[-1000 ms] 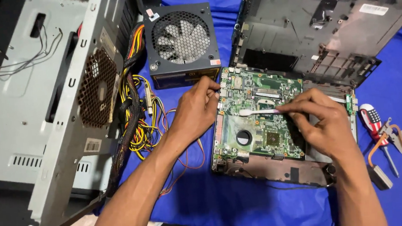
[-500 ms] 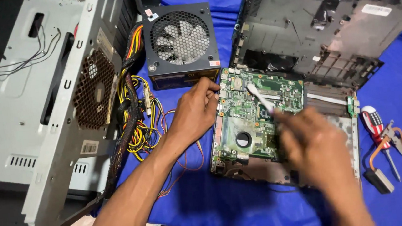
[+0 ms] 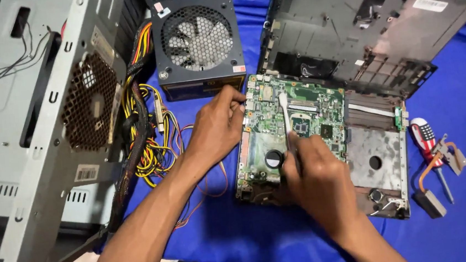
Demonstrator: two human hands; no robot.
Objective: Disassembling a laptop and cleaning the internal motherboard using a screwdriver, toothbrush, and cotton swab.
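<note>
A green laptop motherboard (image 3: 276, 122) lies in a grey laptop base (image 3: 376, 153) on a blue cloth. My left hand (image 3: 216, 129) rests at the board's left edge, fingertips touching its upper left corner. My right hand (image 3: 320, 182) sits over the board's lower middle and grips a thin white tool (image 3: 285, 113), whose tip points up across the board, just left of a square chip (image 3: 302, 125). A round black part (image 3: 274, 158) shows just left of my right hand.
A black power supply (image 3: 198, 45) with a fan grille stands behind the board, its yellow and black cables (image 3: 151, 148) running into a grey computer case (image 3: 38, 124) at left. A laptop shell (image 3: 374, 20) lies at the back right. A red-handled screwdriver (image 3: 428, 143) and a copper heat pipe (image 3: 438, 170) lie at right.
My right hand has swung from the board's right side down to its lower middle, turning the white tool from lying across the board to pointing up it. My left hand has stayed put.
</note>
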